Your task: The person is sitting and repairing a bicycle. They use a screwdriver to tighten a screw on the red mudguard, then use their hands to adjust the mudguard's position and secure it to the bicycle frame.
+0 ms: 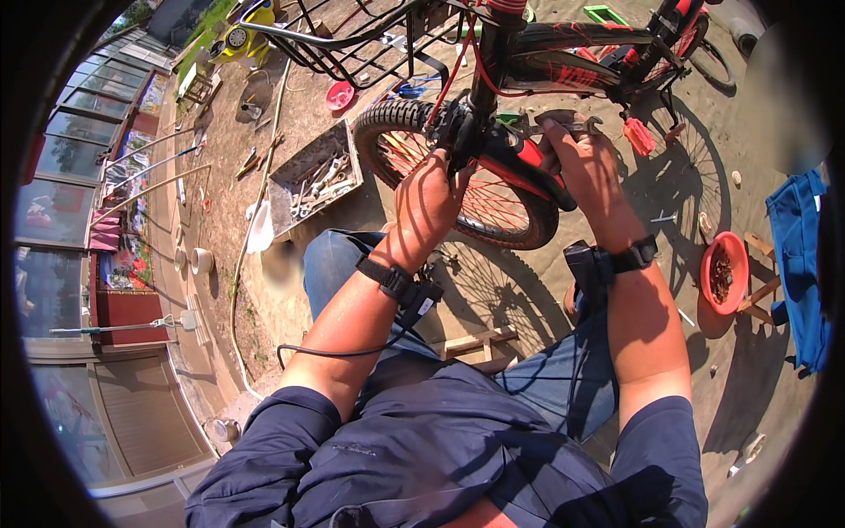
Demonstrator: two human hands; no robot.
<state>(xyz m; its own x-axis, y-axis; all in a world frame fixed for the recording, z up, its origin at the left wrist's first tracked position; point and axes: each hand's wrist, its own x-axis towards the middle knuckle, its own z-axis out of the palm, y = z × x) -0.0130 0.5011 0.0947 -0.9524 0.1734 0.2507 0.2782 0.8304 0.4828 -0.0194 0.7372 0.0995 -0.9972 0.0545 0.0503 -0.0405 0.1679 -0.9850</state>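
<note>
A black and red bicycle [563,66] stands before me, its front wheel [497,209] turned toward my knees. My left hand [429,201] is closed at the brake [454,132] beside the fork, just above the tyre; its fingertips are partly hidden, so what they pinch does not show. In my right hand [585,167] is a worn metal wrench [568,121], gripped between thumb and fingers, held over the red front mudguard [528,165]. The wrench's jaw end points right. Black straps with small devices sit on both wrists.
A metal tray of tools [315,183] lies left of the wheel. At the right are a red bowl of small parts [724,273] and blue cloth [797,264] on a wooden stand. A wire basket [352,44] overhangs the wheel. A hose [239,299] runs along the left.
</note>
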